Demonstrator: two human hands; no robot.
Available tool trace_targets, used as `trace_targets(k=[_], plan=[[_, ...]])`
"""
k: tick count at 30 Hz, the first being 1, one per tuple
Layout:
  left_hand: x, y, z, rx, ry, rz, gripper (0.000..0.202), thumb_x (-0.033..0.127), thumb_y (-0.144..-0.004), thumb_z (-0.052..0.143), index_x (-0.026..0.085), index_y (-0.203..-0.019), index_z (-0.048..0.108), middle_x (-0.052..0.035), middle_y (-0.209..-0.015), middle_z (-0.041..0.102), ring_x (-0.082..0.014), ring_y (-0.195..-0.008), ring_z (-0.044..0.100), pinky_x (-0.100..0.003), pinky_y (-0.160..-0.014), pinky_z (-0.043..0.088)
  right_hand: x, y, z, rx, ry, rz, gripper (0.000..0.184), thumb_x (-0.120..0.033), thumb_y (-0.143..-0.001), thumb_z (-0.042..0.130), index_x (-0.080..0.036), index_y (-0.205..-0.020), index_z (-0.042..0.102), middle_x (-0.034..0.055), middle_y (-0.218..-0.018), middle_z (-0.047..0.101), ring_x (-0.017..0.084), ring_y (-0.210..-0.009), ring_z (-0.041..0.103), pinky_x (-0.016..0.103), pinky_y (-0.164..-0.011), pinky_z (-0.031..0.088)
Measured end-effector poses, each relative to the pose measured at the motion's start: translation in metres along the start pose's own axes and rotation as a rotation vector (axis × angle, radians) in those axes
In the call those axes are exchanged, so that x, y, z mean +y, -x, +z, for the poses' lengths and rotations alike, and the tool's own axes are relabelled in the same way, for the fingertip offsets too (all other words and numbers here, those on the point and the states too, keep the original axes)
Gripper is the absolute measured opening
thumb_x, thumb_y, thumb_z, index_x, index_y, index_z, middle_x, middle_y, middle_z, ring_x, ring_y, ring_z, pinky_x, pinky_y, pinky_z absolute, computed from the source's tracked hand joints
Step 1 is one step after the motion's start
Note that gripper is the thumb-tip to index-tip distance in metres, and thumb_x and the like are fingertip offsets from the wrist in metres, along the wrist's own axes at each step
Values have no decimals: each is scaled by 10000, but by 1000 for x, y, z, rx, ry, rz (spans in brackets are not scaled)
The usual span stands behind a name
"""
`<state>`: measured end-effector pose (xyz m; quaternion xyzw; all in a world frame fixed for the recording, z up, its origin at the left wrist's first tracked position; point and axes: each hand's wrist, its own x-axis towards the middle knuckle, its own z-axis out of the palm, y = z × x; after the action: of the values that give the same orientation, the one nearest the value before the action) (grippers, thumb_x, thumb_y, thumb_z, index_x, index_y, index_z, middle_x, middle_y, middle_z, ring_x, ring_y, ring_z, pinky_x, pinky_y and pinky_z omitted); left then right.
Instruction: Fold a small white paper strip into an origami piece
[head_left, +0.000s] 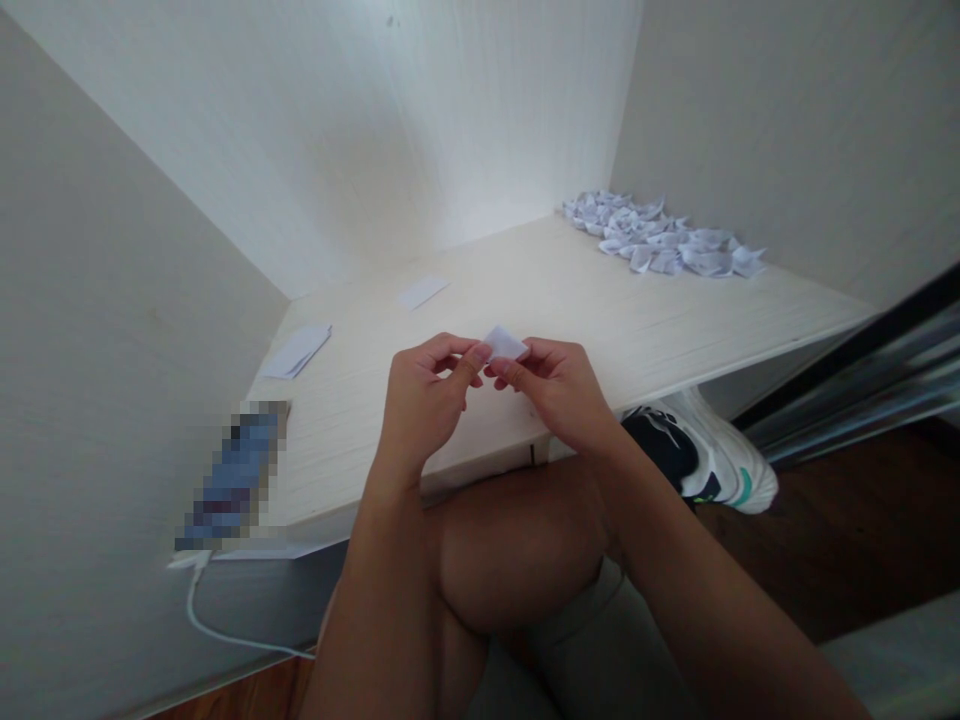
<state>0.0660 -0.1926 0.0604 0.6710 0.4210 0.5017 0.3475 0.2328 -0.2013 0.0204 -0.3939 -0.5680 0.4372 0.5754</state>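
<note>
A small folded piece of white paper (505,343) is held between my two hands, above the front part of the white desk (360,440). My left hand (435,378) pinches its left corner between thumb and fingers. On the other side, my right hand (544,375) grips the lower right edge, thumb on top. Parts of the paper are hidden behind the thumbs. Farther back lies a single flat white slip (424,292). A small stack of white paper slips (298,351) rests at the left of the desk.
Many folded white paper pieces (667,238) are heaped along the right wall. A pixelated flat object (234,480) lies at the desk's left edge, with a white cable (225,635) running down from it. My crossed legs and a white shoe (720,455) are below the desk.
</note>
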Motion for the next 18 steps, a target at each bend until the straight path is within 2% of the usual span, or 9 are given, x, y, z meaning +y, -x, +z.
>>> trace_targets(k=[6, 11, 14, 18], plan=[[-1, 1, -1, -22, -25, -56, 193, 327, -911, 739, 163, -835, 805, 2, -624, 700, -80, -431, 545, -186, -390, 412, 2, -1, 1, -10, -27, 4, 461, -606, -807, 866, -172, -734, 727, 36, -728, 742, 151, -674, 612, 305, -676, 446], [-6, -1, 2, 1, -47, -28, 217, 306, -932, 690, 168, -781, 763, -9, -660, 718, -74, -433, 527, -198, -400, 415, 4, -1, 1, -2, 5, -13, 426, -584, -838, 848, -176, -770, 748, 63, -799, 780, 183, -732, 670, 329, -722, 490], [-8, -1, 3, -2, -10, -30, 214, 297, -920, 694, 167, -760, 755, -20, -674, 724, -86, -473, 554, -198, -415, 437, 4, 0, 1, -18, -11, -11, 407, -568, -838, 851, -173, -800, 759, 80, -860, 803, 194, -763, 692, 334, -734, 503], [-8, 0, -1, -59, 79, -82, 216, 348, -909, 731, 162, -823, 798, -35, -697, 730, -129, -590, 635, -202, -441, 481, 4, 0, 1, -22, 20, -5, 397, -550, -845, 831, -171, -772, 735, 65, -792, 773, 184, -712, 655, 329, -698, 477]])
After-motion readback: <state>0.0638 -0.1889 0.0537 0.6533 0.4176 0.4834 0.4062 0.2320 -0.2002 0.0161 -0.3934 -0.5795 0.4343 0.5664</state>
